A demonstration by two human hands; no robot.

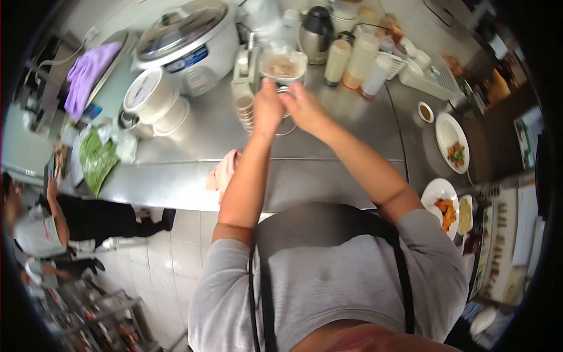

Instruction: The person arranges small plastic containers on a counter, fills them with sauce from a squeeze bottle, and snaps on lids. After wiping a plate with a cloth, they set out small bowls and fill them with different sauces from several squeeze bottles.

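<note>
Both my hands meet over the steel counter, just in front of a white tub (pixel 284 66) lined with clear plastic and holding pale brownish food. My left hand (pixel 269 110) is closed, its fingertips pinched together near the tub's front edge. Beside it my right hand (pixel 302 110) is closed too, its fingertips nearly touching the left ones. Something small and pale shows between them, too blurred to name. Below the hands a thin round rim is partly visible. A stack of small cups (pixel 244 111) stands left of my left hand, by a white tape dispenser-like object (pixel 244 73).
A large rice cooker (pixel 186 41), stacked white tubs (pixel 151 97) and a green bag (pixel 98 157) are on the left. Squeeze bottles (pixel 360 56) and a steel jug (pixel 315 35) stand behind. Plated food (pixel 453 142) lies right. A pink cloth (pixel 224 173) hangs at the front edge. People stand left.
</note>
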